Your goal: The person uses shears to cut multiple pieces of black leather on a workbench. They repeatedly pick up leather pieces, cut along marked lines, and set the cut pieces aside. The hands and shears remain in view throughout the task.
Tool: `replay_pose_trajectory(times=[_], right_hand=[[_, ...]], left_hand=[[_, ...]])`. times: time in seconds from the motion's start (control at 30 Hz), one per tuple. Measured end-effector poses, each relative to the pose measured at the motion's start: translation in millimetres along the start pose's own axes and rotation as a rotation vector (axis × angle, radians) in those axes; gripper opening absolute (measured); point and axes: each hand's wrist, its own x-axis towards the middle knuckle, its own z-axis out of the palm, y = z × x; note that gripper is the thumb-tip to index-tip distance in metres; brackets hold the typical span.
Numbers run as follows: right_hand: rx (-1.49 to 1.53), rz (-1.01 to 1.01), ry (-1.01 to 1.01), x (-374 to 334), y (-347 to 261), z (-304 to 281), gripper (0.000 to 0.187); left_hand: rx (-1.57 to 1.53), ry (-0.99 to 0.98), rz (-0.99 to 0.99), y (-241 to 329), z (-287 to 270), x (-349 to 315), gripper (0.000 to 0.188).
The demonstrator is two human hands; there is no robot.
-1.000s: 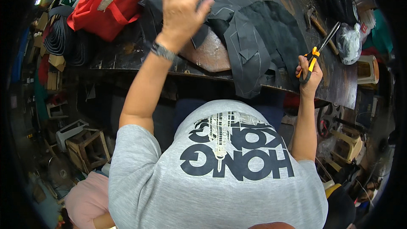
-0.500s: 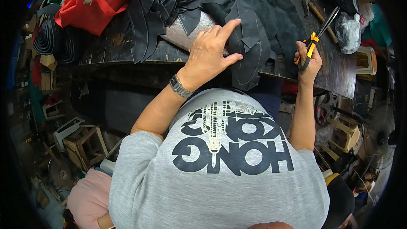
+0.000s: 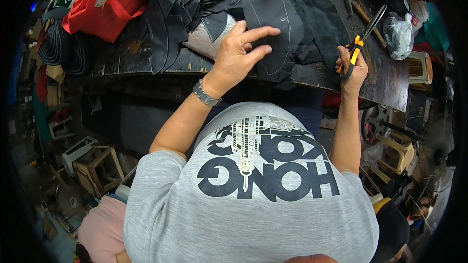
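From the head camera, a dark, scuffed wooden counter [image 3: 380, 75] runs across the far part of the scene. On it lies a dark grey, chalk-marked cut fabric piece [image 3: 273, 17], resting on top of a heap of black cloth and overlapping a spread of similar dark cut pieces [image 3: 180, 0] to its left. The left hand [image 3: 239, 51] lies flat on the near-left edge of that marked piece, fingers [image 3: 261, 33] spread and extended — open, pressing rather than gripping. The right hand [image 3: 352, 68] sits at the near edge of the counter, to the right of the cloth, its fingers closed through the handles of a pair of black-bladed scissors with orange-yellow grips [image 3: 365, 36]; the blades point far and right, away from the fabric.

At the far left of the counter sits a red bag [image 3: 105, 5], and at the far right a clear crumpled plastic bag [image 3: 399, 34]. The room around is cluttered — small wooden stools [image 3: 100, 168] on the floor at the near left, a pale plastic stool [image 3: 397, 153] and a standing fan [image 3: 438, 146] at the right.
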Motion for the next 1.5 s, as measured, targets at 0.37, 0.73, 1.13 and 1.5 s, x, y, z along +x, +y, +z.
replay_pose_trajectory(times=[0.37, 0.73, 1.13, 1.5], right_hand=[[0.001, -0.019, -0.048, -2.7, -3.3, -1.5, 0.025], [0.041, 0.422, -0.939, -74.2, -46.8, 24.7, 0.047], [-0.018, 0.453, -0.919, -82.6, -56.5, 55.3, 0.083], [0.053, 0.368, -0.688, -97.5, -55.2, 63.6, 0.049]], left_hand=[[-0.181, 0.056, 0.184, 21.8, 1.0, 18.0, 0.040], [-0.655, 0.279, 0.081, 8.3, -11.3, 36.9, 0.044], [-0.565, 0.310, 0.082, 14.7, 8.1, 28.8, 0.059], [-0.544, 0.275, 0.086, 19.6, 18.3, 19.7, 0.061]])
